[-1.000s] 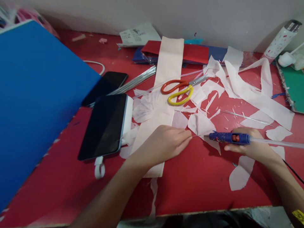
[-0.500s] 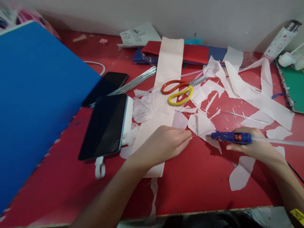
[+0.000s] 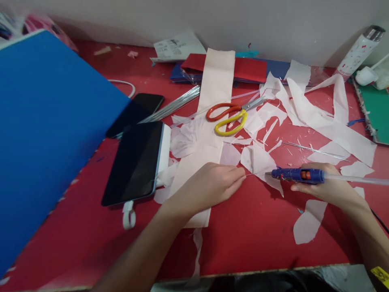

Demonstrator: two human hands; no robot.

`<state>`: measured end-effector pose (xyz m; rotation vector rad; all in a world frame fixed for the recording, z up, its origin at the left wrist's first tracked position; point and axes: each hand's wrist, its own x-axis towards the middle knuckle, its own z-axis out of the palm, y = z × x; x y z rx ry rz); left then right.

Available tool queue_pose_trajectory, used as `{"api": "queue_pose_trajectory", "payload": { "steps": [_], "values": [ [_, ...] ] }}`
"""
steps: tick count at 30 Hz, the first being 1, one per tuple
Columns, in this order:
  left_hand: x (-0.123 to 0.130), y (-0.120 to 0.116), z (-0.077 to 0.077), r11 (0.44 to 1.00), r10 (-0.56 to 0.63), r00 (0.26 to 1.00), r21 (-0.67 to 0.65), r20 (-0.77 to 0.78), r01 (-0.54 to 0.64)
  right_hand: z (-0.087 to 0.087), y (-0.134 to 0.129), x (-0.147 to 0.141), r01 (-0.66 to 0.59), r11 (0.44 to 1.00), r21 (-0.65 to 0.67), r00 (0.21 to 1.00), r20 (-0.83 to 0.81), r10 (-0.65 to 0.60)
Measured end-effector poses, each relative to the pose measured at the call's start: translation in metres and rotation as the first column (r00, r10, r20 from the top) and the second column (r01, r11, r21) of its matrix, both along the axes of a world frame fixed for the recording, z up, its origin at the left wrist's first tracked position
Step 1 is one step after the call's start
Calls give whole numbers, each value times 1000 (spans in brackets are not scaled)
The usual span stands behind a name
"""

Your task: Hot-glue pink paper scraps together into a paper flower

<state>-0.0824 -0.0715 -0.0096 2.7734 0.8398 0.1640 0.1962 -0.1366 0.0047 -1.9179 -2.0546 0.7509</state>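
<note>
My right hand (image 3: 330, 184) is wrapped round a blue hot glue gun (image 3: 298, 175), its nozzle pointing left and a clear glue stick (image 3: 355, 178) jutting from the back. My left hand (image 3: 220, 180) pinches a thin wire (image 3: 251, 174) that runs right toward the nozzle. Whether nozzle and wire touch, I cannot tell. Beneath and just behind the wire lies a pale pink petal-shaped piece (image 3: 261, 160). A long cream strip (image 3: 217, 81) passes under my left wrist. Scissors (image 3: 231, 117) with one red and one yellow handle lie behind my left hand.
To the left are a tablet (image 3: 135, 162), a phone (image 3: 136, 111) and a large blue board (image 3: 54, 121). A bundle of silvery wires (image 3: 178, 101) lies behind the tablet. Pale scraps (image 3: 328, 121) spread across the red table (image 3: 252, 239). A white bottle (image 3: 360, 54) stands back right.
The glue gun in my right hand has shifted very slightly to the right, away from my left hand. My left hand keeps its pinch on the wire in nearly the same place.
</note>
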Motion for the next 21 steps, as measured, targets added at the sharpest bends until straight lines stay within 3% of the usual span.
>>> {"api": "queue_pose_trajectory", "payload": {
  "steps": [14,21],
  "values": [
    [0,-1,0,1000,-3,1000,-23,-20,3,8,0,1,89,988,-127,996,-8,-91],
    [0,-1,1,1000,-8,1000,-22,-12,8,12,1,2,92,988,-121,996,0,-93]
  ]
}}
